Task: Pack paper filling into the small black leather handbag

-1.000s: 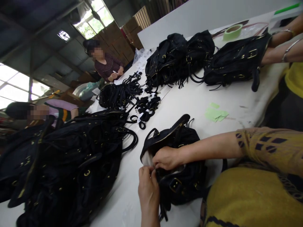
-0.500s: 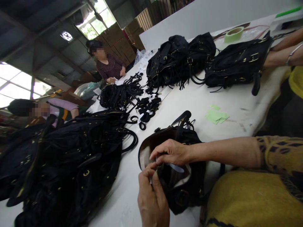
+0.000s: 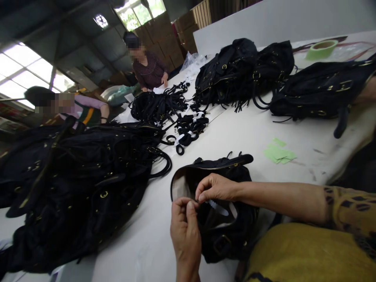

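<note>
A black handbag (image 3: 226, 235) with a gold zipper lies open on the white table (image 3: 235, 133) in front of me. My left hand (image 3: 185, 231) and my right hand (image 3: 216, 187) meet over its mouth, fingertips pinched together on a small part at the bag's opening; what it is I cannot tell. A pale lining and a white tag show inside the bag, under my right hand.
A big heap of black bags (image 3: 76, 180) fills the left. Black straps (image 3: 160, 105) and small strap bundles (image 3: 189, 131) lie mid-table, more bags (image 3: 243, 72) behind. Green paper slips (image 3: 277, 152) and a green tape roll (image 3: 321, 49) sit right. Two people (image 3: 148, 66) work at the far side.
The bag's mouth has been pulled wider and its handle has dropped flat. My hands have shifted slightly up and stay pinched together. The view has swung right.
</note>
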Motion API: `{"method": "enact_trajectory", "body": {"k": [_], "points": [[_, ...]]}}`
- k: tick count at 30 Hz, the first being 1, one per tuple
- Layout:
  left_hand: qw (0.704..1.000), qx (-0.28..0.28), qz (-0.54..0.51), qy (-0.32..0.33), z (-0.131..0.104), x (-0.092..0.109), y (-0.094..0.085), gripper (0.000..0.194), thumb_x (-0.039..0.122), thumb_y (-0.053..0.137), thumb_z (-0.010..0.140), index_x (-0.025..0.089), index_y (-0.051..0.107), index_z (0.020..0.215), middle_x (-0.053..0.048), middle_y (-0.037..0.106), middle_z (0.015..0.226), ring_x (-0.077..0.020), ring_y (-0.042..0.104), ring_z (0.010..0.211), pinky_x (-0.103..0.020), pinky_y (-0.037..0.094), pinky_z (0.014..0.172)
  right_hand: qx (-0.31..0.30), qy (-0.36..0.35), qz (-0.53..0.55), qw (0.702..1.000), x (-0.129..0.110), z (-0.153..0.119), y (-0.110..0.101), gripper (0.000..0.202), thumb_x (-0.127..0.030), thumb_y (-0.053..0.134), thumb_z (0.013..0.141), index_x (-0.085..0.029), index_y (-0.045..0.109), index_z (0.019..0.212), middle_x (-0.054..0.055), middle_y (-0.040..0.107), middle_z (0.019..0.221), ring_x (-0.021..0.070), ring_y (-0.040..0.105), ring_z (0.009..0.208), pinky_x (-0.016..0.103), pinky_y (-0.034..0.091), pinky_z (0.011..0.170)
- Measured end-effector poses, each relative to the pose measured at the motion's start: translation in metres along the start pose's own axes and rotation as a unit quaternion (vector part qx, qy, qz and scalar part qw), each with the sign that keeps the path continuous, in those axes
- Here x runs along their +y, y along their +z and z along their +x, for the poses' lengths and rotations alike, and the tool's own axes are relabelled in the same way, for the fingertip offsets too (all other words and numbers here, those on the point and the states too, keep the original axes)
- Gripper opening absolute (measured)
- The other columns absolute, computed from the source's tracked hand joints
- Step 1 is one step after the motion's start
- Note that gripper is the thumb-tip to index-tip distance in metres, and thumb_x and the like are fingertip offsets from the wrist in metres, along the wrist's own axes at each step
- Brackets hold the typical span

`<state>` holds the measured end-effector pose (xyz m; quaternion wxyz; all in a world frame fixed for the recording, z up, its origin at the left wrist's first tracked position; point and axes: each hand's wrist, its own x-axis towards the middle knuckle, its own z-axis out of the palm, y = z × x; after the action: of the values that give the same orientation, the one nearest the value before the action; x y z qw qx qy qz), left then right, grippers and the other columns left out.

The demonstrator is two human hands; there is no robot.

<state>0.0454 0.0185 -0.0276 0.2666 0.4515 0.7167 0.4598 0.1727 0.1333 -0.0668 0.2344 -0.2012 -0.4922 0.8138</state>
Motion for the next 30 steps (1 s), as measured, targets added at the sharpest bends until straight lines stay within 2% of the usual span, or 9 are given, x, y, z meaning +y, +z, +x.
{"method": "enact_trajectory", "body": {"k": [7,12,17,22,30], "points": [[0.999,0.031,-0.021,-0.029,-0.004,-0.011,0.004,0.023,0.044,0.067,0.081,0.023,0.072,0.091,-0.001,0.072,0.092,-0.0166,0.065,0.088,-0.025,0.052,0.081,0.019,0.019,0.072,0.997,0.004,-0.003,-0.002,0.021,-0.026,0.084,0.06,-0.013,0.074,0.072,0.004,0.068,0.068,0.0096,0.06,0.063,0.019,0.048,0.064],[0.999,-0.006,-0.016,-0.041,-0.008,-0.012,0.007,0.029,0.044,0.058,0.089,0.023,0.061,0.107,0.0,0.07,0.085,-0.0158,0.065,0.081,-0.029,0.05,0.078,0.021,0.0,0.066,0.998,0.005,-0.003,0.0,0.022,-0.028,0.085,0.061,-0.013,0.073,0.07,0.004,0.068,0.068,0.011,0.062,0.064,0.021,0.05,0.067],[0.998,-0.052,0.0,-0.031,-0.007,-0.008,0.005,0.026,0.04,0.046,0.096,0.023,0.054,0.113,0.002,0.065,0.082,-0.014,0.06,0.082,-0.028,0.045,0.079,0.02,-0.007,0.04,0.999,0.008,-0.003,0.0,0.018,-0.027,0.085,0.062,-0.015,0.074,0.069,0.003,0.069,0.072,0.0093,0.061,0.066,0.018,0.048,0.067],[0.997,-0.072,0.009,-0.03,-0.005,-0.007,0.004,0.024,0.04,0.043,0.097,0.024,0.049,0.113,0.004,0.059,0.076,-0.0134,0.055,0.072,-0.028,0.041,0.072,0.015,-0.015,0.031,0.999,0.008,-0.003,0.0,0.016,-0.026,0.085,0.063,-0.016,0.074,0.069,0.002,0.069,0.071,0.0092,0.06,0.066,0.019,0.048,0.067],[0.997,-0.076,0.005,-0.031,-0.007,-0.008,0.005,0.024,0.042,0.043,0.096,0.024,0.049,0.112,0.005,0.058,0.074,-0.0137,0.054,0.072,-0.029,0.04,0.071,0.004,-0.013,-0.005,1.0,0.008,-0.003,0.0,0.017,-0.028,0.083,0.064,-0.014,0.074,0.07,0.002,0.067,0.067,0.0094,0.058,0.064,0.019,0.045,0.065]]}}
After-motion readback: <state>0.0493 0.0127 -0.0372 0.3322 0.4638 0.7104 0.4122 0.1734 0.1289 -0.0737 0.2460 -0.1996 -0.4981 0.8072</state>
